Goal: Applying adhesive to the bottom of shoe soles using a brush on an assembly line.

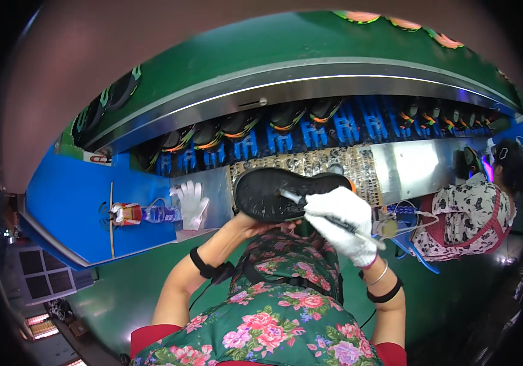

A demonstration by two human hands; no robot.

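Note:
A black shoe (260, 190) lies sole upward in front of me, toe to the left, with a bit of orange at its heel end. My bare left hand (254, 227) grips it from below at the near edge; most of the fingers are hidden under it. In a white knit glove, my right hand (342, 224) is closed around a brush (365, 235) with a slim pale handle. The light brush tip touches the middle of the sole. Beneath the shoe is a worktop patch (310, 160) covered in brownish, bumpy, shiny material.
Behind runs a rack with blue holders (279, 140) carrying several black shoes (240, 124), under a green belt (243, 49) with a metal edge. On the left, a white glove (192, 204) and a bottle (161, 214) lie near a blue board (72, 201). A co-worker (469, 213) sits at right.

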